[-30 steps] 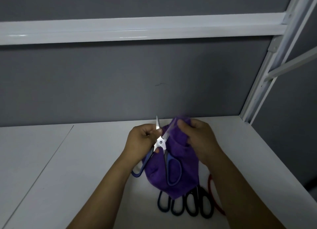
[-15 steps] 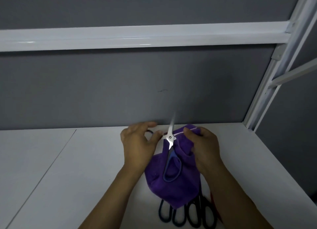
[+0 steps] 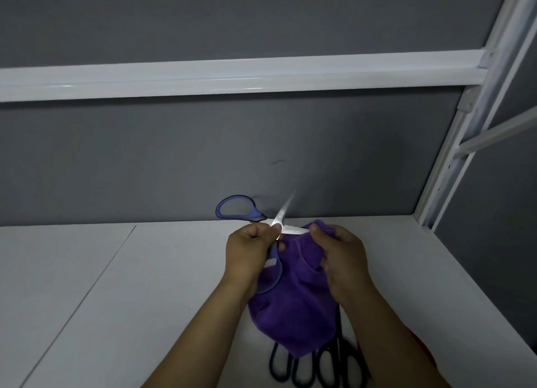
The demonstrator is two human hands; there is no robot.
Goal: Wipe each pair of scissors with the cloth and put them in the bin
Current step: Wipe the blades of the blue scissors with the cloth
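Observation:
Blue-handled scissors are spread wide open above the white table. One handle loop sticks up to the left, the other hangs down by my left palm. My left hand grips them at the pivot. One blade points up and right; the other runs right into the purple cloth. My right hand pinches the cloth round that blade. The cloth hangs down between my wrists. No bin is in view.
Several more scissors with dark handles lie on the table below the cloth, partly hidden by it. A grey back panel and a white rail rise behind. A white upright frame stands at the right.
The scissors have opened wide: one handle swung up to the left above my left hand. My right hand with the cloth now sits on the blade that points right.

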